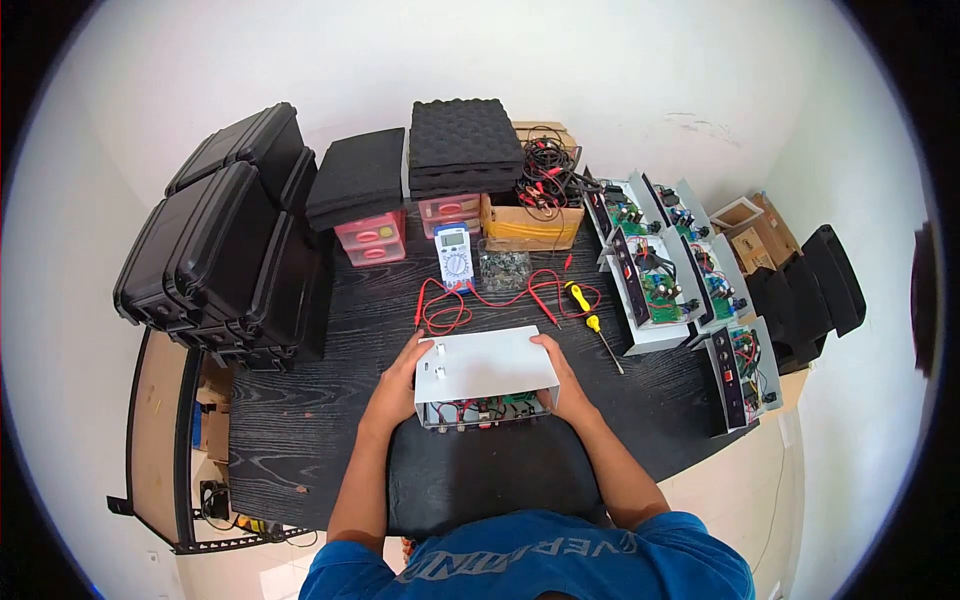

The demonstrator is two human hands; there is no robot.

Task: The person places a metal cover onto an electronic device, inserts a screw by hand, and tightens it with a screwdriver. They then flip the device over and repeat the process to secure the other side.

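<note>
On the desk, seen from my head camera: I hold a white metal box [487, 366] with both hands over a dark foam mat [480, 480] at the near edge of a black wood-grain table [300, 420].
Left hand: my left hand [408, 368] is clamped on the left end of the box, fingers curled over its top corner.
Right hand: my right hand [560, 375] grips the right end, fingers wrapped along the side wall.
Box: white lid on top, its open front facing me, with a green circuit board and red wires showing inside along the lower edge.
Just beyond the box: a meter [454, 255] lies flat, its red leads [470, 300] coiled between it and the box.
Right of the leads: a yellow-handled screwdriver [590, 318] lies near the box's far right corner, not touching it.
Right side of table: several open white chassis [655, 275] stand in rows, with boards and wiring exposed.
Far edge: a cardboard box [530, 225] full of cables, pink drawers [372, 240] and stacks of black foam [463, 145].
Left side: black hard cases [215, 250] piled well apart from my hands.
Bottom of view: my blue shirt [530, 560].
</note>
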